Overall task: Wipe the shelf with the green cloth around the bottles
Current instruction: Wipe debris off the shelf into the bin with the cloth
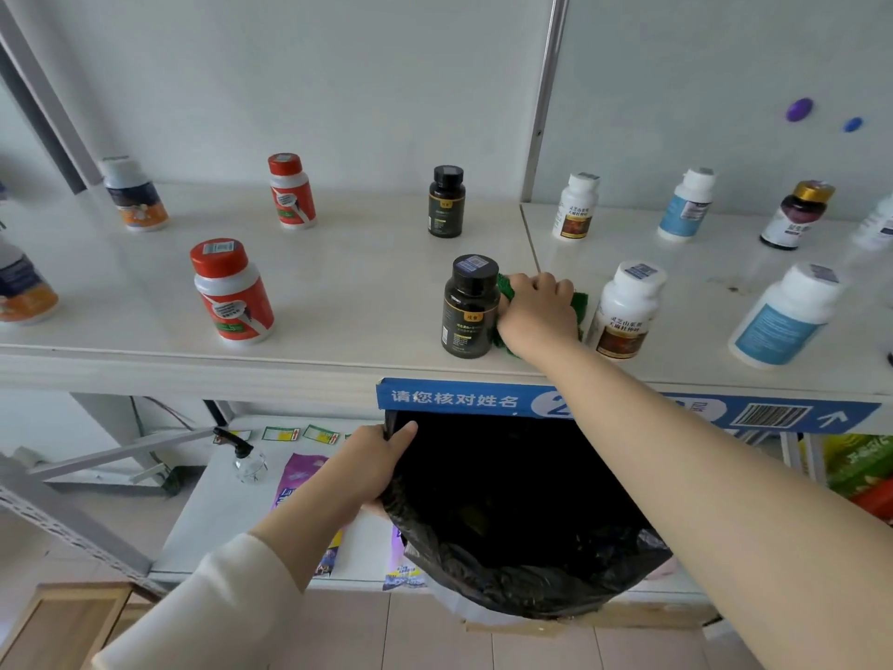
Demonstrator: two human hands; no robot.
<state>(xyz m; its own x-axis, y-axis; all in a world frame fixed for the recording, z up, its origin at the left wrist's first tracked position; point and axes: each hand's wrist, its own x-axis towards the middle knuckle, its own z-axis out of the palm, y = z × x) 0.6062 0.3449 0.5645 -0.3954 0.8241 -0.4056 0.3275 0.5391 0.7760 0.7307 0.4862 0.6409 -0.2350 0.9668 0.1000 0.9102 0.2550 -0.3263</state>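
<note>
Far L of the shelf [362,292]: a blue/orange bottle [24,292] cut by the frame edge, a white-cap bottle [135,195] at the back, then 2 red-cap bottles, 1 at the back [291,193] and 1 at the front [232,292]. The surface around them looks pale and unmarked. Whether it's been wiped can't be told.

Below the shelf edge, the left hand [377,464] grips the rim of a black bag [522,524], fingers curled over the plastic and thumb on top. It holds the bag's mouth open just under the shelf front.

Mid shelf: 2 black bottles, back [446,203] and front [470,307]. Just R of the front 1 is the green cloth [579,304], bunched on the shelf under the right hand [539,314]. That hand clutches it, knuckles up, and green pokes out on both sides. The cloth touches, or all but touches, the front black bottle. It fills the gap between that bottle and the front white bottle [626,311].

R section: 5 more bottles plus 1 cut off at the edge, none moved aside. There's a dark smudge [725,285] on the surface past the front white bottle.

Judgement: the wipe is mid-way at best. The cloth works the center gap, and the smudged R section looks not yet done. The gaps behind and between the R bottles are left, and the L can't be confirmed.
</note>
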